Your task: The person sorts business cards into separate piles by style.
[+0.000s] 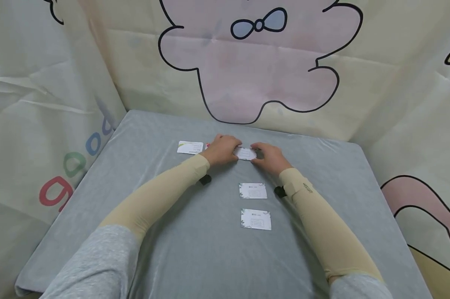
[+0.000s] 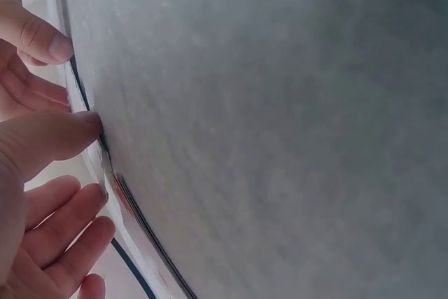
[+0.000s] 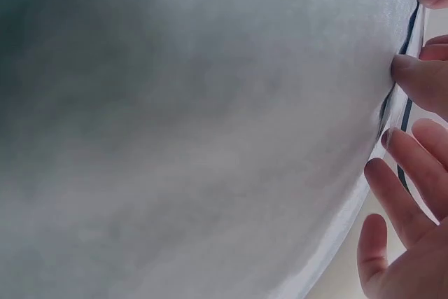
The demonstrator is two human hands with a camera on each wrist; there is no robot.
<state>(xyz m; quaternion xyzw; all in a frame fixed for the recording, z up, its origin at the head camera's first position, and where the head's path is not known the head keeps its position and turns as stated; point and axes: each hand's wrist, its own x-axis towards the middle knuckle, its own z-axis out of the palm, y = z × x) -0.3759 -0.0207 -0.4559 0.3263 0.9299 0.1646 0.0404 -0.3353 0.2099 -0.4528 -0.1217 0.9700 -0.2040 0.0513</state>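
At the far middle of the table, a white printed card point(image 1: 245, 153) lies between both hands. My left hand point(image 1: 223, 149) pinches its left side with thumb and fingers. The opposite side is pinched by my right hand point(image 1: 270, 158). In both wrist views the card is seen nearly edge-on at the table's surface, with a thumb at each end. Two similar white cards with leafy corners, a middle card point(image 1: 253, 191) and a near card point(image 1: 256, 219), lie flat in a column below it.
Left of my left hand is a white card stack point(image 1: 190, 147) with a yellow-green mark. A red-patterned card point(image 1: 207, 145) beside it is mostly hidden by that hand. Grey cloth covers the table point(image 1: 195, 257). A printed curtain point(image 1: 135, 62) hangs behind.
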